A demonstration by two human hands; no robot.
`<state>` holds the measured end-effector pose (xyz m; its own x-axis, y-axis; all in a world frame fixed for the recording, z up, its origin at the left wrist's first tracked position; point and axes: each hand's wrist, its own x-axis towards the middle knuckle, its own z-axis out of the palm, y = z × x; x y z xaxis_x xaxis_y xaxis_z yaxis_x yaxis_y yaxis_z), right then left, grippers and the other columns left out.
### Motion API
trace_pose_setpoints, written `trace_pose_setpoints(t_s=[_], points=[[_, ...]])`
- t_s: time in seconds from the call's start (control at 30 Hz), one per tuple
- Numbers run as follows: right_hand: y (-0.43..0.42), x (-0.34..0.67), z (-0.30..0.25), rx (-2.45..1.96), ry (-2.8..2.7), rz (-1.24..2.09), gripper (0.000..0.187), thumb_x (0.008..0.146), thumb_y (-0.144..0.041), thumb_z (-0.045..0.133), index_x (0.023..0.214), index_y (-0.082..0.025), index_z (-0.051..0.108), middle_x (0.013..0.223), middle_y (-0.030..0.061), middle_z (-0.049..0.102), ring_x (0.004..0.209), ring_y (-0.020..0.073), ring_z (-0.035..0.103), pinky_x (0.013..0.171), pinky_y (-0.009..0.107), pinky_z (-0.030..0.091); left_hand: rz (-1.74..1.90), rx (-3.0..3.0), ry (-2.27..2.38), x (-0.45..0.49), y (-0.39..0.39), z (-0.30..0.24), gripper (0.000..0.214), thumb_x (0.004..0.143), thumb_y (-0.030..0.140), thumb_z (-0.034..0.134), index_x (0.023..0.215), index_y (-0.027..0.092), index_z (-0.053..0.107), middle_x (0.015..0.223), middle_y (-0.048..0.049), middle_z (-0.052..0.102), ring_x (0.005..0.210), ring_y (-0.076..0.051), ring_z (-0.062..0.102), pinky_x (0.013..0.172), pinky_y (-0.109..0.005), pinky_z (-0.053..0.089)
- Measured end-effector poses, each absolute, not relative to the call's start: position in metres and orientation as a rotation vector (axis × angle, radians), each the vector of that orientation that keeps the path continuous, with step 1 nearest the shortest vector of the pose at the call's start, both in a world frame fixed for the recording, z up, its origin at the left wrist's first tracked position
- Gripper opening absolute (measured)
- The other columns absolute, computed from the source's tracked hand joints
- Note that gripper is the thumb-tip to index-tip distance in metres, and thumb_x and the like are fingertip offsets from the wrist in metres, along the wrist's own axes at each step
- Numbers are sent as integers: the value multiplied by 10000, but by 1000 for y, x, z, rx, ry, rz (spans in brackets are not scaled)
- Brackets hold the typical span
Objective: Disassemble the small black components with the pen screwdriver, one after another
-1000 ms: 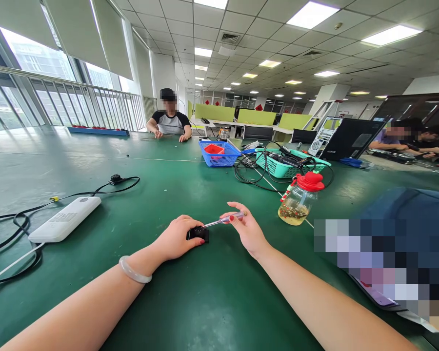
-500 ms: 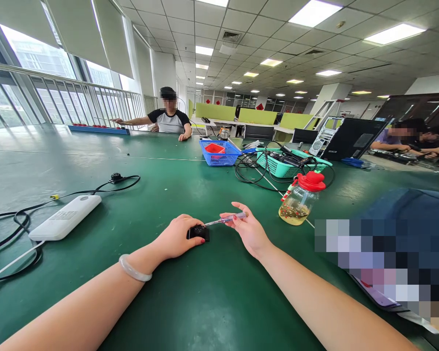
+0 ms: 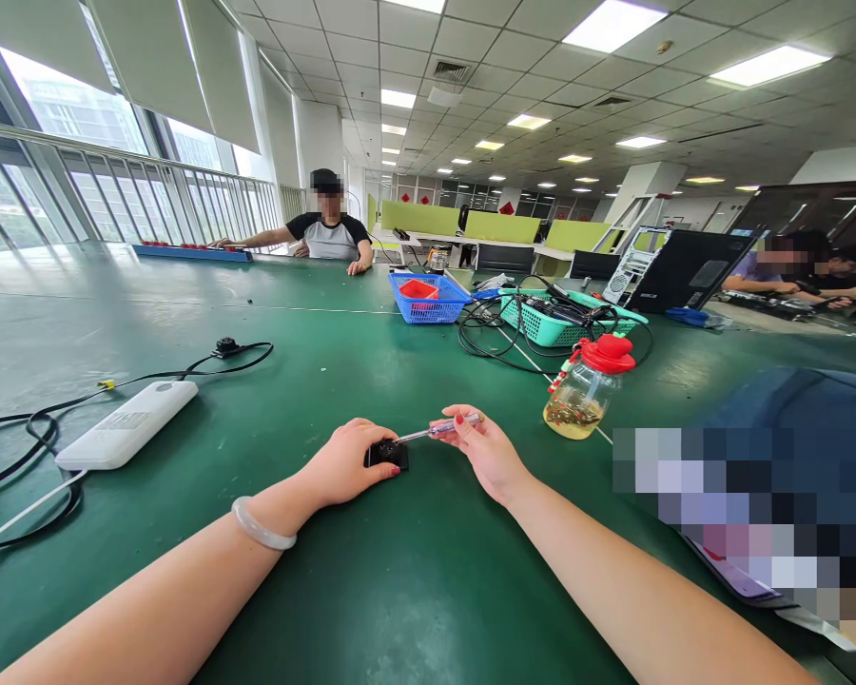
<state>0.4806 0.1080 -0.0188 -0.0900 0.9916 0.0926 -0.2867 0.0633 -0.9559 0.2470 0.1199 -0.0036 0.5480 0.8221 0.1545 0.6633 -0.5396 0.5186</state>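
A small black block-like part [image 3: 392, 455] rests on the green table [image 3: 399, 590], and its exact kind is too small to make out. My left hand [image 3: 349, 461] closes around its left side, thumb along the near edge and fingers at the far edge. A white bangle circles that wrist. In my right hand [image 3: 481, 447] is a screwdriver [image 3: 442, 427] with a clear purplish handle, pinched between thumb and fingers. Its thin metal shaft slants down to the left, and the tip meets the top of the black part.
On the left lies a white power bank [image 3: 128, 425] with black cables. A red-lidded bottle [image 3: 577, 404] stands right of my right hand. Behind are a blue basket [image 3: 432, 309] and a teal basket [image 3: 549, 331] with cables. A person [image 3: 332, 233] sits across the table.
The fingers of my right hand have curled in on the screwdriver handle; its tip stays at the black part. My left hand has kept still. The person opposite has lowered an outstretched hand slightly.
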Motion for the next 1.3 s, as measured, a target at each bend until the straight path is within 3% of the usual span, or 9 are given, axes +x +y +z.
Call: trace_pose_setpoints(t_s=[0.4,0.6,1.1,1.3], points=[[106,483,-17,-768,-1068,1445,391,681,-431,800,982,-240,638,1019,62,737,1026,244,658,1050,492,390,547,2394,1205,247,120,-4,371,790,428,647,1113,248,659,1106,-71,684,1101,-288,557,1008,-460,430],[106,482,-16,-746,-1065,1449,345,691,-419,778,952,-240,642,1013,62,737,1067,270,649,1048,520,397,616,2448,1175,246,121,-8,390,779,410,658,1133,248,632,1220,-72,639,1167,-294,529,1054,-476,402],[107,482,-17,-745,-980,1494,356,677,-427,798,929,-229,644,1000,65,743,957,235,690,1035,485,420,582,2450,1206,246,121,-8,363,797,430,644,1117,259,640,1209,-57,647,1173,-290,529,1054,-465,404],[106,482,-17,-747,-994,1514,377,668,-430,804,935,-224,635,966,65,749,911,225,699,1013,465,434,562,2469,1195,248,121,-7,322,802,320,604,1113,245,646,1173,-53,667,1137,-270,550,1043,-451,412]])
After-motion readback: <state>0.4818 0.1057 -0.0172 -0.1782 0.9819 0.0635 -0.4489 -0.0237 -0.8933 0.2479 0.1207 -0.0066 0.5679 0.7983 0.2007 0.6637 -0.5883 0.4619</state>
